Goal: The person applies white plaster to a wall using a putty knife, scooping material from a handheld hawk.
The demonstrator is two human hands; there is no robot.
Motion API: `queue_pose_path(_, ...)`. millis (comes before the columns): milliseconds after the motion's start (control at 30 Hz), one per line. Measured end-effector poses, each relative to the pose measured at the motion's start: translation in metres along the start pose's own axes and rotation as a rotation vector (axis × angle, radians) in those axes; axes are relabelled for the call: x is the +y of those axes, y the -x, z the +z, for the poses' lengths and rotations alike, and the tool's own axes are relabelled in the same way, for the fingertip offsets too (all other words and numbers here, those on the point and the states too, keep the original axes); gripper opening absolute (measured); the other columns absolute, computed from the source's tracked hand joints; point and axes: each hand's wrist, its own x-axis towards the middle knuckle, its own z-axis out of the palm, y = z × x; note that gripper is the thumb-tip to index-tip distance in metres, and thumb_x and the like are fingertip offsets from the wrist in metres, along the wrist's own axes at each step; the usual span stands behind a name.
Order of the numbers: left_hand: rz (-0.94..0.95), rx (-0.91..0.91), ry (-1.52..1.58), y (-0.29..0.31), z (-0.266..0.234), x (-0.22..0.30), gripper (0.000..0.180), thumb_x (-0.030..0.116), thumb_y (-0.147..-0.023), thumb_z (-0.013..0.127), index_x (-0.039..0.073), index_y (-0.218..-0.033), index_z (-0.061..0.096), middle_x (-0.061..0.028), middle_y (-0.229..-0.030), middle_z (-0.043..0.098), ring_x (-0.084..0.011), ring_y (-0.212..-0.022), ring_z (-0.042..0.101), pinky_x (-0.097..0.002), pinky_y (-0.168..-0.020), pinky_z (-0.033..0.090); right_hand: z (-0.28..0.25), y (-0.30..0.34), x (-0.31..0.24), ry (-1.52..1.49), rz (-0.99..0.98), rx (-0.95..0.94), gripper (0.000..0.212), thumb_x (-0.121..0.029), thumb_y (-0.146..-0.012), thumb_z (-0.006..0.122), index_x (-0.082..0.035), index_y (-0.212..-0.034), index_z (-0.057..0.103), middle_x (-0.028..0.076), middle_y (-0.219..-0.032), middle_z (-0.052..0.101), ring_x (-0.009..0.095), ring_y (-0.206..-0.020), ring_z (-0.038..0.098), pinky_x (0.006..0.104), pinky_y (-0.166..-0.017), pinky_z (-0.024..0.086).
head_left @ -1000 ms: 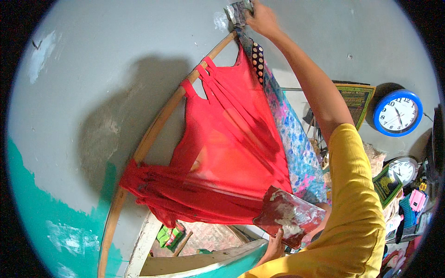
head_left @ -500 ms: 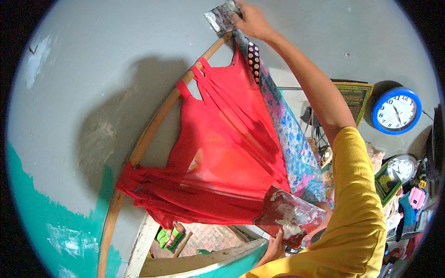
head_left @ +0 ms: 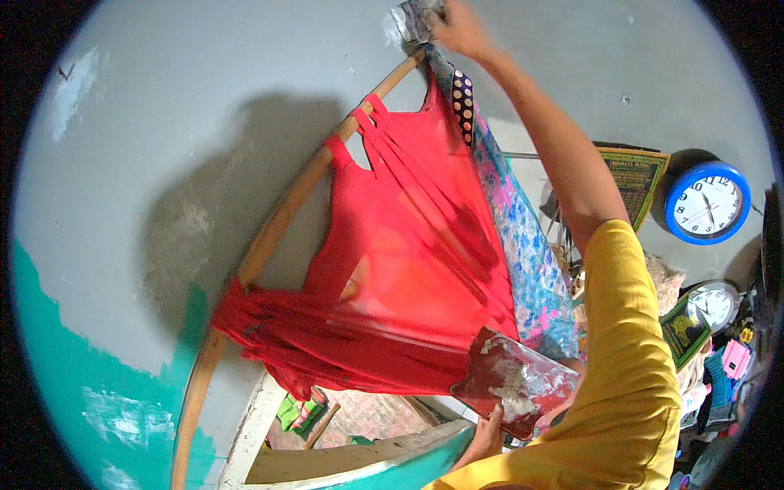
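Observation:
My right hand [head_left: 462, 29] is raised high and closed on a flat putty scraper [head_left: 416, 20], its blade smeared grey and white. The scraper lies against the grey wall [head_left: 196, 57], just above the top end of a curved wooden rail [head_left: 282, 208]; a whitish smear shows beside the blade's left edge. Low down, my left hand [head_left: 487, 434] grips the near edge of a reddish-brown board [head_left: 514, 384] with white and grey putty spread on it. Between my hands hangs a red sleeveless garment [head_left: 416, 220], draped over the rail.
Beside the red garment hangs blue and pink patterned cloth [head_left: 527, 253]. A blue-rimmed clock [head_left: 707, 203] and a framed panel [head_left: 637, 180] are on the right. Teal paint [head_left: 61, 359] covers the lower left wall. A white and teal curved edge [head_left: 392, 457] crosses below.
The whole view has shifted slightly to the right. My right hand and the scraper have moved a little right and up along the wall. My left hand still holds the board.

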Motion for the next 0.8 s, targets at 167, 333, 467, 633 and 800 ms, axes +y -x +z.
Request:
queue_pose_path(167,-0.082,-0.065,-0.058,-0.009,-0.029,-0.025,0.041,0.038,-0.087,0.047,0.002,-0.103,0.041,-0.0076,-0.096,0.045,-0.0156,-0.088,0.040,-0.0306,-0.081,0.035,-0.036,-0.019,-0.013,-0.157,-0.108,-0.120,0.017,-0.017,-0.070,0.054,-0.002,-0.076,0.056,0.019,-0.066,0.056,0.031,-0.062,0.056,0.0395,-0.062,0.044)
queue_pose_path(333,0.153,-0.079,-0.365,-0.005,-0.010,0.003,0.044,0.039,-0.088,0.043,0.000,-0.107,0.038,-0.0091,-0.098,0.044,-0.0191,-0.090,0.039,-0.0320,-0.084,0.032,-0.033,-0.027,-0.031,-0.300,0.290,-0.155,0.016,-0.017,-0.067,0.055,-0.003,-0.068,0.060,0.008,-0.058,0.057,0.018,-0.053,0.055,0.0316,-0.046,0.045)
queue_pose_path(467,0.055,-0.033,-0.048,-0.002,0.007,0.013,0.047,0.039,-0.088,0.044,0.001,-0.113,0.034,-0.0080,-0.102,0.043,-0.0179,-0.091,0.038,-0.0306,-0.084,0.032,-0.031,-0.055,-0.013,-0.132,0.235,-0.302,0.017,-0.016,-0.065,0.054,-0.001,-0.065,0.061,0.008,-0.054,0.056,0.016,-0.048,0.054,0.0310,-0.043,0.045)
queue_pose_path(633,0.037,-0.009,-0.012,-0.011,-0.006,-0.006,0.048,0.040,-0.086,0.049,0.002,-0.111,0.036,-0.0052,-0.100,0.043,-0.0150,-0.089,0.038,-0.0290,-0.080,0.034,-0.014,-0.058,-0.040,0.000,0.210,-0.333,0.019,-0.017,-0.065,0.052,0.000,-0.064,0.062,0.011,-0.053,0.057,0.018,-0.050,0.057,0.0318,-0.045,0.046)
queue_pose_path(800,0.138,-0.002,-0.227,-0.008,0.004,0.014,0.047,0.043,-0.084,0.051,0.003,-0.107,0.039,-0.0038,-0.094,0.043,-0.0140,-0.086,0.038,-0.0290,-0.078,0.034,0.006,-0.070,-0.033,0.169,-0.054,-0.206,0.028,-0.025,-0.063,0.058,0.002,-0.069,0.064,0.020,-0.062,0.060,0.027,-0.059,0.062,0.0361,-0.055,0.048)
